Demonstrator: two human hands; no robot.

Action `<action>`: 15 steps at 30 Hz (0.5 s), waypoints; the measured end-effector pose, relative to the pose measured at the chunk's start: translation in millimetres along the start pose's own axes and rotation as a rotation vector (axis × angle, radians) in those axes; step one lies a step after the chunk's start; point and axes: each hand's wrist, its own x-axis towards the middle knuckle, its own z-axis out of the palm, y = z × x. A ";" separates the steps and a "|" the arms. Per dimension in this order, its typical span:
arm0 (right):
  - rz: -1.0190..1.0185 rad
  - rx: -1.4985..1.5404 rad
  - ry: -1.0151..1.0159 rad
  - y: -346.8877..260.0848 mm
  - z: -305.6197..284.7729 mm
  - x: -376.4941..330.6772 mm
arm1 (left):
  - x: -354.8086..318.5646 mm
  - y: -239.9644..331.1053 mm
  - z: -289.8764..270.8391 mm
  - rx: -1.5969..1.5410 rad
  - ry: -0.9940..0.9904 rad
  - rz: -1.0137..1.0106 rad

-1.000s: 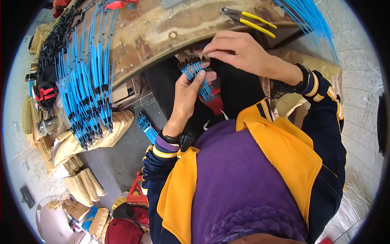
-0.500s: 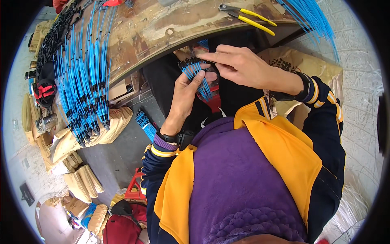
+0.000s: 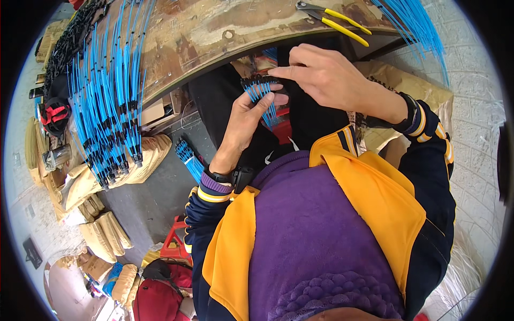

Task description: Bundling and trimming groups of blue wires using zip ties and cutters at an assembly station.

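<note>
My left hand [image 3: 241, 122] is closed round a bundle of blue cables [image 3: 262, 93] with black ends, held upright over my lap below the table edge. The black ends form a packed row at the top, and the blue lengths hang down past my thumb. At the right of that row is my right hand [image 3: 334, 80]. Its index finger stretches toward the black ends while the other fingers are loosely bent, and nothing shows in it. Whether the fingertip touches the ends, I cannot tell.
Many blue cables [image 3: 107, 96] with black fittings hang over the worn wooden table [image 3: 198, 37] at the left. Yellow-handled pliers [image 3: 340, 24] lie near its edge. More blue cables [image 3: 415, 29] hang at the far right. Another blue bundle [image 3: 188, 160] lies left of my forearm, near paper sacks [image 3: 150, 160].
My right hand has risen slightly, and its index finger is still stretched toward the black ends. The bundle stays in my left hand. The whole view has shifted a little.
</note>
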 end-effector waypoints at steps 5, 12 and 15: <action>0.107 0.199 -0.039 -2.9 4.2 -4.7 | -1.0 -0.6 -1.4 -0.019 -0.015 -0.008; 0.097 0.174 -0.036 -3.2 1.9 -6.1 | -1.6 -2.1 -0.4 -0.011 -0.033 -0.007; 0.051 0.121 -0.014 -3.5 1.5 -6.8 | -2.3 -3.5 -0.2 0.023 -0.041 0.005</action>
